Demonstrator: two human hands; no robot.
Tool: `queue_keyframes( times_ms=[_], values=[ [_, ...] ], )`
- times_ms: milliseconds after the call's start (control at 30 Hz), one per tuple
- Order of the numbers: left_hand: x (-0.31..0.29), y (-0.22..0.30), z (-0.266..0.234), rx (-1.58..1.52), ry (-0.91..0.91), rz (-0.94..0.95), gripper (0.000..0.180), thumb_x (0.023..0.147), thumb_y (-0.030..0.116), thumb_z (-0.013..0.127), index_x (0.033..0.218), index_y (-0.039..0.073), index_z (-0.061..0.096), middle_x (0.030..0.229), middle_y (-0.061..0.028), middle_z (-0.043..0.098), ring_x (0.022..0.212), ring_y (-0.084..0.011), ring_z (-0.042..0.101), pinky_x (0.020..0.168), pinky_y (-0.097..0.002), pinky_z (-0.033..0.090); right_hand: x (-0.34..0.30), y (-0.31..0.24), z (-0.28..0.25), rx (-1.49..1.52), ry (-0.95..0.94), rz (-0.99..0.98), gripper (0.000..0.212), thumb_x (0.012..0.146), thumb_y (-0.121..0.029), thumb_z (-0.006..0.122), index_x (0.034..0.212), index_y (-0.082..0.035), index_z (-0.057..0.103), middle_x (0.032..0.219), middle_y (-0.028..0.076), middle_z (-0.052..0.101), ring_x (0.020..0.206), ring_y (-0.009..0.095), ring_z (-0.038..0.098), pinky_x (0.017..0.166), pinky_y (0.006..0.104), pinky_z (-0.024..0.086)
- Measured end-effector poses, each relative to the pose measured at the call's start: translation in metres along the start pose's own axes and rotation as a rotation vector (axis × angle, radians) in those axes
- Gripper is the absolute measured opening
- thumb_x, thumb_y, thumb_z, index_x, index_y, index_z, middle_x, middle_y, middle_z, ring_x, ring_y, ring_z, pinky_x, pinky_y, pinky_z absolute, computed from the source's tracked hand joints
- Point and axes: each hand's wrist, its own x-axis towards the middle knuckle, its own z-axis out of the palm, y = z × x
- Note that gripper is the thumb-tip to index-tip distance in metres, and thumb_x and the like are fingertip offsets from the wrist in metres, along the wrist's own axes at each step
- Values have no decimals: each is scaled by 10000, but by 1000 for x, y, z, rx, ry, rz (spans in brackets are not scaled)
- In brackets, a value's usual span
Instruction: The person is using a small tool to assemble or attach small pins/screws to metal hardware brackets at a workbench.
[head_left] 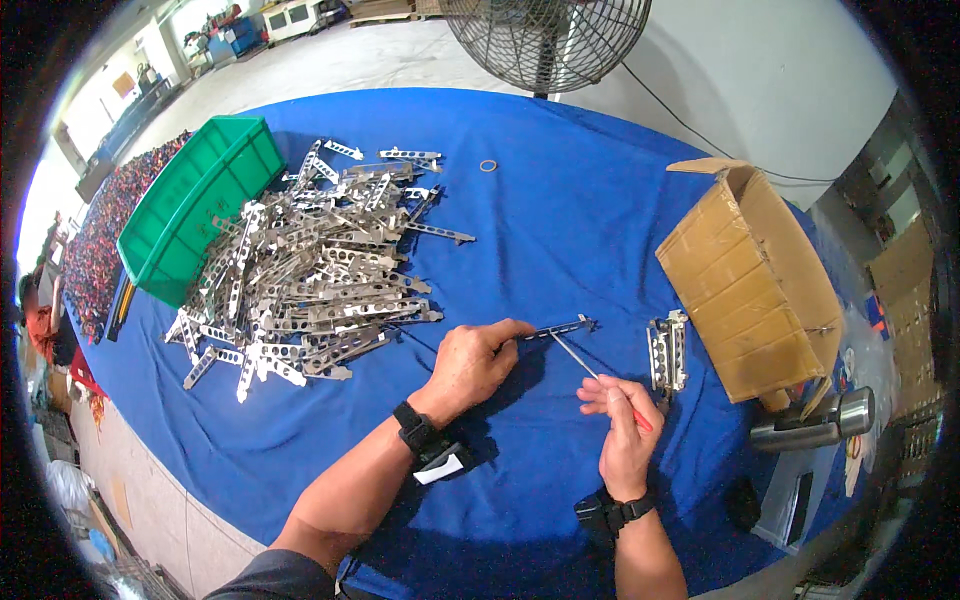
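My left hand [470, 365] is closed on one end of a perforated metal strip [560, 328], which points to the right just above the blue cloth. In my right hand [626, 425] is a slim tool with a red handle and a thin metal shaft [574, 354]. The shaft's far end meets the strip near its middle; whether it is a file or a screwdriver cannot be made out. A large heap of similar metal strips [310, 265] lies to the left of my hands. On the right, a small row of strips [667, 352] lies side by side.
A green plastic crate [195, 215] lies tipped beside the heap. An open cardboard box [715, 280] stands at the right, with a steel cylinder [812, 420] near it. A tan ring [488, 166] rests farther back. Beyond the table stands a fan [548, 40].
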Motion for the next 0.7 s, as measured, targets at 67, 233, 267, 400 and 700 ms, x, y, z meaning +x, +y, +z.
queue_keyframes(
  times_ms=[67, 233, 267, 400, 700],
  values=[
    [0, 0, 1, -9, -4, -7, 269, 876, 99, 572, 1106, 128, 709, 550, -121, 530, 462, -180, 511, 489, -360, 425, 1, 0, 0, -14, 25, 5, 246, 1015, -144, 494, 1082, 53, 624, 1020, 187, 696, 909, 257, 699, 744, 334, 570],
    [0, 0, 0, -8, -6, -16, 272, 875, 103, 574, 1108, 132, 710, 546, -112, 528, 463, -172, 507, 492, -354, 428, 0, -2, 4, 6, 19, 8, 237, 1012, -136, 493, 1068, 50, 628, 1011, 187, 699, 887, 247, 699, 734, 333, 565],
    [0, -1, 0, -10, -1, -14, 273, 874, 104, 575, 1110, 135, 711, 545, -112, 528, 463, -170, 506, 491, -353, 428, 0, -1, 2, -8, 8, 7, 237, 1012, -136, 493, 1066, 50, 629, 1009, 186, 699, 883, 246, 699, 732, 333, 565],
    [1, 7, -4, -1, -40, -80, 284, 847, 108, 570, 1094, 148, 705, 592, -128, 599, 561, -302, 627, 563, -417, 489, -2, 3, -5, 23, 35, -39, 237, 1009, -133, 495, 1067, 54, 629, 1010, 183, 700, 881, 248, 699, 740, 332, 562],
    [1, 7, -4, 4, -42, -84, 287, 844, 104, 570, 1090, 149, 711, 603, -129, 607, 571, -304, 636, 564, -425, 496, -3, -5, 8, -19, -53, 29, 233, 1013, -116, 487, 1088, 57, 623, 1029, 181, 698, 920, 249, 696, 784, 339, 562]
  ],
)
